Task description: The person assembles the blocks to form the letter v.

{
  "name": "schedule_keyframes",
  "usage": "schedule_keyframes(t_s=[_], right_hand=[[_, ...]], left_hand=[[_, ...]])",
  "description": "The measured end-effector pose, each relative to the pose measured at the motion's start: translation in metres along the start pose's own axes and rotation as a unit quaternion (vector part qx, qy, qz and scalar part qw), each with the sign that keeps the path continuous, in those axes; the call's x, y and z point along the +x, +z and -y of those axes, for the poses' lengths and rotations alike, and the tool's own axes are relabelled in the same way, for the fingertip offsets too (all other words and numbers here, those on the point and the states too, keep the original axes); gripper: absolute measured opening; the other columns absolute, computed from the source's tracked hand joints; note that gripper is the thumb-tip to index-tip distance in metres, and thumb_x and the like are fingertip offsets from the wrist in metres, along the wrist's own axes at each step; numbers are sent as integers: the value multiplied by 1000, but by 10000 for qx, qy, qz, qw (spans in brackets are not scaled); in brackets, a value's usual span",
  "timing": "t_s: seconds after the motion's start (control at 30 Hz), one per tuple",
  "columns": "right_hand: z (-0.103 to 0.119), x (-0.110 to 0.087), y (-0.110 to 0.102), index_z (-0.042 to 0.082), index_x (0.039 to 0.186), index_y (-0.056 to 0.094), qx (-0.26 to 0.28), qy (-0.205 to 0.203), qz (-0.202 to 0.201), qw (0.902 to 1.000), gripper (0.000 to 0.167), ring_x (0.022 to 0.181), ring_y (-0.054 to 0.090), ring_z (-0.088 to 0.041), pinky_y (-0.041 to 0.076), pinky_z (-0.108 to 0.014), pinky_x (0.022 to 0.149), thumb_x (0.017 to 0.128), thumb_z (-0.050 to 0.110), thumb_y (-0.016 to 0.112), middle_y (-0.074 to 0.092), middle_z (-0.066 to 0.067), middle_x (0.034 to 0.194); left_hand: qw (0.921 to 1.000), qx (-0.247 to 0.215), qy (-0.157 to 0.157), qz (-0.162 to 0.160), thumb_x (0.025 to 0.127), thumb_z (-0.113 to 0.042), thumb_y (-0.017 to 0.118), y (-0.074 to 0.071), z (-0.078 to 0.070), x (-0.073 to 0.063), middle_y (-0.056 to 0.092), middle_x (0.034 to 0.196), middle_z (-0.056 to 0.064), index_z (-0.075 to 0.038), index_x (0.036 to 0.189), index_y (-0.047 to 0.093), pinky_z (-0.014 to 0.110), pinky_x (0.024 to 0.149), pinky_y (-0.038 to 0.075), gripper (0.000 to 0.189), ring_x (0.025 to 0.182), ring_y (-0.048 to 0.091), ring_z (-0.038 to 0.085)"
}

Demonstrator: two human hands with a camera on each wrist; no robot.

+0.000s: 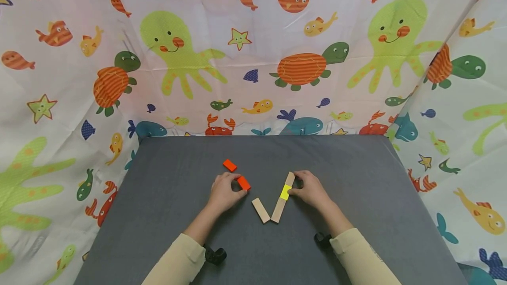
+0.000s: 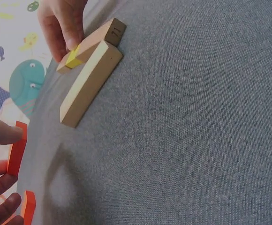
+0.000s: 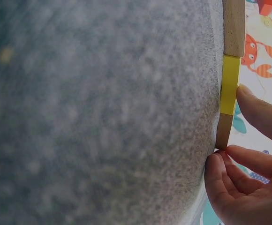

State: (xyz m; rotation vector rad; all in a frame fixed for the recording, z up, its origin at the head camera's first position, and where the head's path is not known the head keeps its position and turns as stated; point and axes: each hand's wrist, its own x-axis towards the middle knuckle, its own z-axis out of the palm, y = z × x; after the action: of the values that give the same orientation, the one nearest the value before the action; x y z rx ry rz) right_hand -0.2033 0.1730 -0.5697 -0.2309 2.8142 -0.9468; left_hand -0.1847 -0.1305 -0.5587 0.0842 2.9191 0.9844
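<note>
In the head view my left hand pinches an orange-red block between thumb and fingers. The left wrist view shows that block held above the grey cloth. My right hand is at the far part of a slanted row of three blocks. Its thumb touches the side of the yellow block in the middle, and a fingertip is at the end of the far wooden block. The near wooden block bears the number 71. Another plain wooden block meets its near end, forming a V.
A second orange-red block lies on the grey cloth-covered table, beyond my left hand. A white curtain printed with sea animals hangs behind the table and along its sides. Black wrist straps sit below the sleeves.
</note>
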Motion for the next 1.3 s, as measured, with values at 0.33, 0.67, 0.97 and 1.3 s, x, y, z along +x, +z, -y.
schedule_keyframes(t_s=[0.33,0.67,0.97,1.3], right_hand=[[-1,-1,1,-3,140,55,-25,-65,-23,10000,71,118,59,-37,48,-53,99,83,27,84,55,-22,138],[-1,0,1,-2,141,54,16,-25,0,10000,72,121,57,-37,48,-53,100,83,28,84,54,-21,140],[-1,0,2,-2,142,54,2,8,-3,10000,72,126,54,-39,45,-54,104,83,28,84,54,-21,141],[-1,-1,2,0,144,53,-23,106,46,9999,72,130,51,-41,43,-56,106,85,29,83,52,-21,143]], left_hand=[[9998,-72,173,43,80,-32,84,3,-8,-3,64,127,9,-14,127,70,54,102,42,52,117,54,32],[9997,-59,194,97,81,-31,83,8,-11,-7,65,125,9,-13,127,70,54,100,43,51,116,54,32],[9996,107,170,205,80,-33,83,16,-7,-8,65,124,8,-13,127,70,53,102,41,53,117,54,31],[9993,132,184,282,80,-33,83,18,-8,-8,65,126,8,-13,128,69,53,101,42,53,118,54,31]])
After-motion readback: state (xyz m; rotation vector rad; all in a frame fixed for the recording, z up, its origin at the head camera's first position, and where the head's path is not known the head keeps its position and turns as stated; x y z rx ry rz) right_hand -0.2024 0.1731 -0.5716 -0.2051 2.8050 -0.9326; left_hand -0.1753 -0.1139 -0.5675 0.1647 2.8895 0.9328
